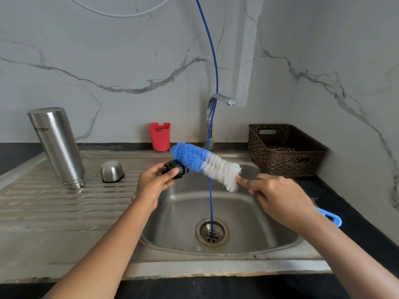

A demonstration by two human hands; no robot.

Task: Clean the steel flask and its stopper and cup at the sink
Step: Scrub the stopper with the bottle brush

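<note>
Left hand (154, 182) pinches the stopper (176, 169) at frame centre; right hand (278, 197) grips the brush (205, 164), long axis slanting upper-left onto the stopper.

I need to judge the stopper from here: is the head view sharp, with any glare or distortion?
Head view: sharp, no evident motion blur; light even, shadows soft; the black stopper in the left hand shows little surface detail; bright reflections streak the flask; the wide-angle lens bows the sink rim.
</note>
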